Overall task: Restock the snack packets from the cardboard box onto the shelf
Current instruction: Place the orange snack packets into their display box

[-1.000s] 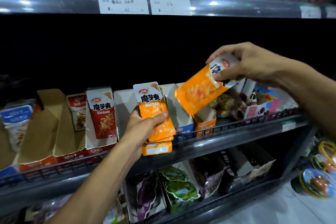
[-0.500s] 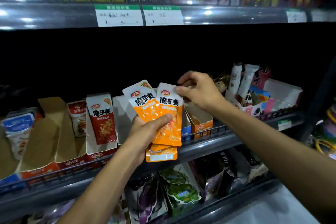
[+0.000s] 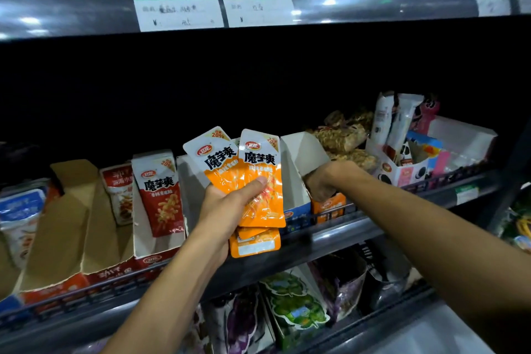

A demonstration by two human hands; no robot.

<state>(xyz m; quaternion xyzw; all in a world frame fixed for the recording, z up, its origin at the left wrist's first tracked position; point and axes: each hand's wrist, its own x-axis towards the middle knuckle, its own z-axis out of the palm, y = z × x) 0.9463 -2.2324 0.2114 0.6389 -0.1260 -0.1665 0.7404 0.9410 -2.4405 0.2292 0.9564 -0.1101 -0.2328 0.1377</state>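
Note:
My left hand grips a fanned bunch of orange snack packets in front of the middle shelf, thumb pressed across the front packet. More orange packets hang below my palm. My right hand reaches down into the small orange cardboard box standing on the shelf to the right of the bunch. Its fingers are hidden inside the box, so I cannot tell whether they hold anything.
A white and blue display box stands between my hands. Red packets sit in open boxes at the left, beside brown cardboard boxes. Mixed snacks fill the right. Price labels hang on the upper shelf; bags fill the lower one.
My right hand added its orange packet to the bunch in my left hand, let go, then moved right and down into the small orange box.

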